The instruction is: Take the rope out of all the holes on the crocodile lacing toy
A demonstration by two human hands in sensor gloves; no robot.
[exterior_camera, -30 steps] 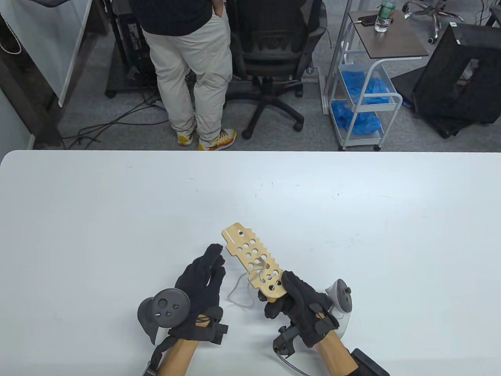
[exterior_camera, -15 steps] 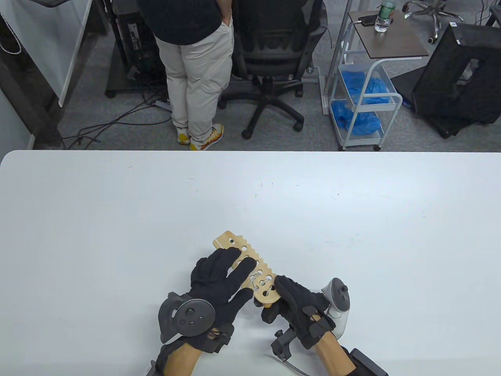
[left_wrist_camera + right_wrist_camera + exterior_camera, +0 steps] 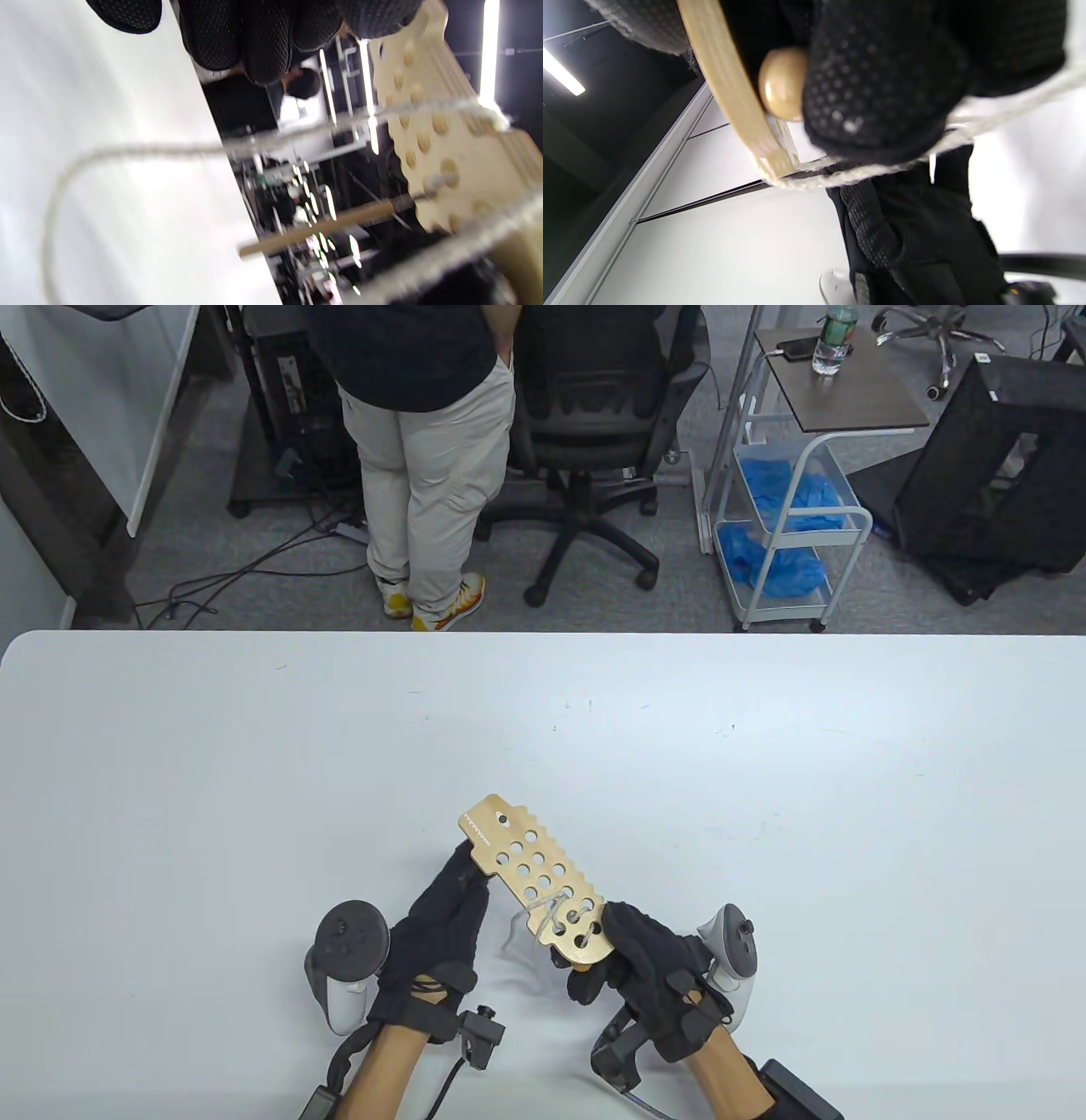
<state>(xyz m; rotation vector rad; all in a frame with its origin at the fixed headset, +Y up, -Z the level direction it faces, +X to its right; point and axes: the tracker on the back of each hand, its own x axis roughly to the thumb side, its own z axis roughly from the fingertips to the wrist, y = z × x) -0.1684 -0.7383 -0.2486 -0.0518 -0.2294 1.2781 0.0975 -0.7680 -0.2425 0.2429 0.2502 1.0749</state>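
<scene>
Croc board angled up-left, rope only left at the near end

Right hand (image 3: 632, 954) grips the tail end of the crocodile lacing toy (image 3: 534, 886), held off the table (image 3: 764, 780), long axis running away up-left; rope (image 3: 543, 909) hangs from the near holes (a loop dangling leftward); left hand (image 3: 441, 929), fingers straight and holding nothing, sits just beside that loop, so it's nearer.

I count one toy (image 3: 534, 891) on the table (image 3: 764, 814), one rope (image 3: 519, 925) through it, two gloved hands beside it, two trackers, and beyond the table one person (image 3: 424, 458), one chair (image 3: 594, 432), one cart (image 3: 789, 517), one bottle (image 3: 833, 339).
</scene>
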